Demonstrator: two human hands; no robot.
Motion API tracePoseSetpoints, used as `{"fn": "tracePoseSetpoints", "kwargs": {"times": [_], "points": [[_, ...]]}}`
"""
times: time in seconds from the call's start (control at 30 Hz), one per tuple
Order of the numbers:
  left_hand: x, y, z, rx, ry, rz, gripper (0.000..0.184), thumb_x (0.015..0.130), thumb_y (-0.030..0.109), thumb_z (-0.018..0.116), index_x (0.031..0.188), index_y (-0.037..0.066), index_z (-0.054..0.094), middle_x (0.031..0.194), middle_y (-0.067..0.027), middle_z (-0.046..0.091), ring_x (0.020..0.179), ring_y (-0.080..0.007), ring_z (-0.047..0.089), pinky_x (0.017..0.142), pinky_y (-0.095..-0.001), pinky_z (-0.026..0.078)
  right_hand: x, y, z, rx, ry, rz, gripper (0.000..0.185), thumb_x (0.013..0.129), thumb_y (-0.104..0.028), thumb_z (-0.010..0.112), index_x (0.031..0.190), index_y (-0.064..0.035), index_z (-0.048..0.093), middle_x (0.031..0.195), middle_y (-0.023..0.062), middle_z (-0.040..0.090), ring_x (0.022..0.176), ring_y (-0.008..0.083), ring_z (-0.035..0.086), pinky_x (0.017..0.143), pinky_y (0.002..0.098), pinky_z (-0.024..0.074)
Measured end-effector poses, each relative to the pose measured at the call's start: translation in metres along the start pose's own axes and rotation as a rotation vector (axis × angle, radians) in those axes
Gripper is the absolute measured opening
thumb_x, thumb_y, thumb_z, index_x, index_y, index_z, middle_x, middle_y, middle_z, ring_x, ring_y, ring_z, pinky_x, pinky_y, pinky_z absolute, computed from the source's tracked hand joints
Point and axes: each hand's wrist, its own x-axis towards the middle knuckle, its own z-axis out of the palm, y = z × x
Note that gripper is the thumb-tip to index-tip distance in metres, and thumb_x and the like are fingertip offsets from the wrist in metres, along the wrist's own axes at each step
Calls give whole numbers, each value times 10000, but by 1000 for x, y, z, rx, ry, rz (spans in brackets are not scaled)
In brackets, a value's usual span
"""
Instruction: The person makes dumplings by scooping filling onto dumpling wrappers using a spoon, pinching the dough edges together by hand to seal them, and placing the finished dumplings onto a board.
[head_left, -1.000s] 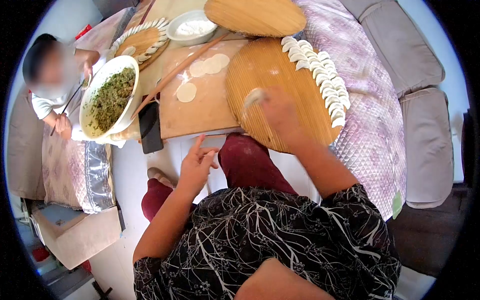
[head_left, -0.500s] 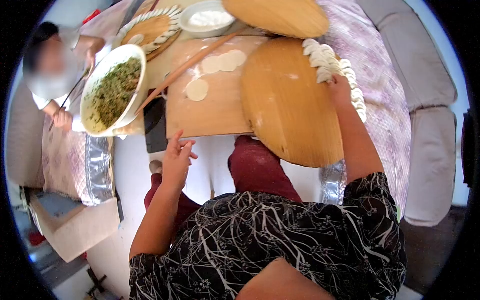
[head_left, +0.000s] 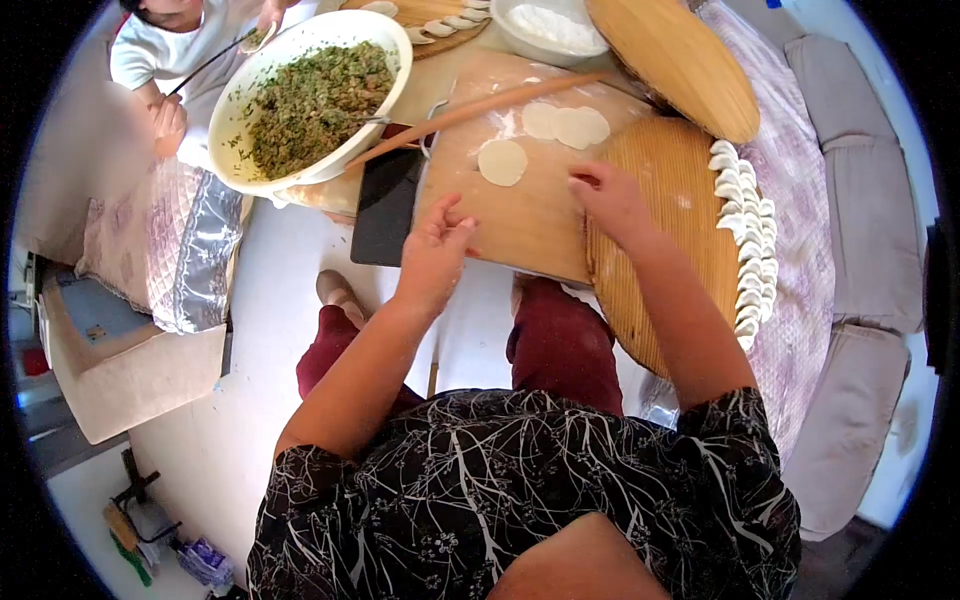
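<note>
My left hand (head_left: 437,245) is held at the board's front edge with fingers apart and nothing in it. My right hand (head_left: 610,203) hovers over the line where the wooden pastry board (head_left: 530,225) meets a round wooden board (head_left: 660,260). Its fingers are loosely curled, and I see nothing in them. Close by on the pastry board are a single round dough wrapper (head_left: 502,162) and two overlapping dough wrappers (head_left: 582,128). A rolling pin (head_left: 480,115) lies slantwise across it. Folded dumplings (head_left: 750,240) line the round board's right edge in rows.
A white bowl of green filling (head_left: 235,165) stands at the left, beside a dark flat panel (head_left: 385,215). Behind are a bowl of flour (head_left: 550,25), another round board (head_left: 680,60) and a tray of dumplings (head_left: 440,30). Across the table, a person (head_left: 170,60) holds a stick-like utensil (head_left: 210,62).
My right hand has left the dumplings at the right and come back left toward the wrappers. My left hand has shifted right and up. The camera view has turned left.
</note>
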Motion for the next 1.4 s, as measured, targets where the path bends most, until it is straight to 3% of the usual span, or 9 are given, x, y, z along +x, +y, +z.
{"fn": "tracePoseSetpoints", "kwargs": {"times": [0.33, 0.6, 0.73, 0.9, 1.0, 1.07, 1.13, 1.3, 1.4], "points": [[16, 6, -5, -170, 38, -27, 387, 845, 127, 516, 1212, 31, 440, 934, -57, 567, 634, -92, 514, 533, -202, 392, 63, -36, 61, -239, 57, 185, 332, 683, -245, 700, 869, 11, 598, 848, 142, 626, 765, 228, 605, 702, 311, 476], [19, 0, -3, -274, 10, -5, 349, 850, 117, 508, 1185, 33, 460, 925, -40, 562, 662, -82, 511, 550, -197, 405, 56, -58, 39, -222, -357, 522, 270, 630, -239, 755, 630, -30, 584, 622, 43, 557, 605, 118, 513, 548, 258, 405], [14, -7, -6, -285, -32, 76, 326, 854, 96, 500, 1173, 36, 470, 914, -37, 562, 669, -81, 513, 578, -196, 419, 38, -62, 35, -144, -241, 302, 204, 673, -193, 727, 704, -44, 592, 663, 32, 567, 627, 105, 523, 566, 262, 421], [7, -3, -20, -354, -82, 18, 272, 866, 98, 492, 1120, 0, 496, 879, -48, 572, 649, -85, 516, 592, -206, 429, 32, -81, 20, 1019, -93, 252, 191, 740, -104, 652, 907, -52, 576, 724, -14, 590, 662, 119, 554, 607, 227, 438], [11, 2, -31, -454, -99, 6, 243, 873, 110, 492, 1088, -1, 513, 871, -48, 576, 651, -86, 521, 586, -210, 431, 33, -65, 26, 983, -158, 378, 153, 762, -98, 626, 901, -40, 596, 754, 3, 611, 725, 125, 578, 643, 229, 442], [13, 7, -39, -535, -99, -61, 233, 876, 120, 491, 1078, 7, 519, 869, -46, 578, 669, -87, 527, 604, -210, 430, 34, -60, 31, 539, -251, 378, 162, 777, -117, 618, 911, -28, 609, 780, 14, 621, 719, 117, 581, 632, 233, 447], [18, 4, -44, -516, -69, -30, 240, 878, 121, 490, 1089, 11, 516, 891, -47, 576, 703, -95, 531, 644, -217, 432, 35, -56, 36, -255, -147, 277, 161, 779, -126, 623, 889, -9, 620, 784, 16, 615, 687, 93, 557, 610, 222, 443], [19, 15, -53, -509, 66, 127, 278, 893, 160, 474, 1127, 11, 498, 1000, -62, 566, 862, -135, 541, 802, -255, 423, 26, -109, 34, 292, -279, 242, 130, 773, -102, 631, 851, 1, 627, 758, 11, 598, 665, 76, 531, 597, 211, 437], [13, 29, -58, -912, -72, -24, 327, 906, 207, 452, 1156, -2, 478, 1076, -73, 551, 961, -155, 532, 876, -275, 400, 20, -142, 46, 433, -364, 145, 120, 771, -91, 633, 848, 2, 625, 757, 8, 595, 664, 73, 528, 601, 208, 435]]}}
